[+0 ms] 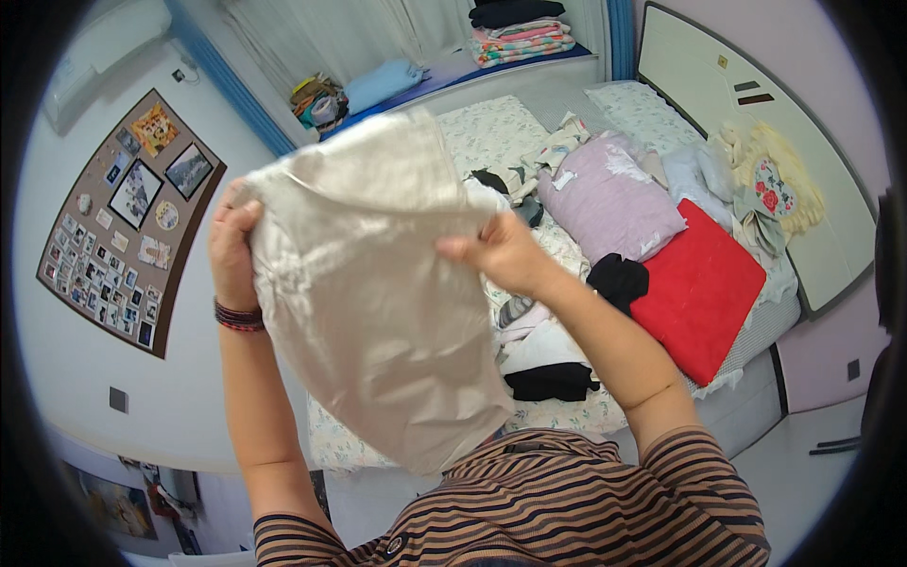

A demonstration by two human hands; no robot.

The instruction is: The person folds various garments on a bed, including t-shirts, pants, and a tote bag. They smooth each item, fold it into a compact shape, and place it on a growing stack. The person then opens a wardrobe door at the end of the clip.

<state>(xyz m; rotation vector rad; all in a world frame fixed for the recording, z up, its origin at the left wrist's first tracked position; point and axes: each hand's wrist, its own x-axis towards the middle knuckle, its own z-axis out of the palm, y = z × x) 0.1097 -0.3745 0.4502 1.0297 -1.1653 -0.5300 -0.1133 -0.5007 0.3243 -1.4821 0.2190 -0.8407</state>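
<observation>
A beige fabric piece [382,298], seemingly a garment, hangs spread between my hands above the bed. My left hand [237,244] grips its upper left edge, and a braided bracelet circles that wrist. At the upper right edge, my right hand [496,251] pinches the cloth between thumb and fingers. The upper part of the cloth is folded over and slightly blurred. Behind it, much of the floral bed sheet [489,120] is hidden. Close to my right forearm lie a black folded cloth [553,381] and a white cloth [545,347].
On the bed rest a lilac pillow [609,198], a red square cushion [698,290] and a crumpled black cloth [618,280]. The headboard [765,163] borders the right side. Folded bedding [524,42] and a blue pillow [382,86] sit on the window ledge. A photo board [127,227] hangs at left.
</observation>
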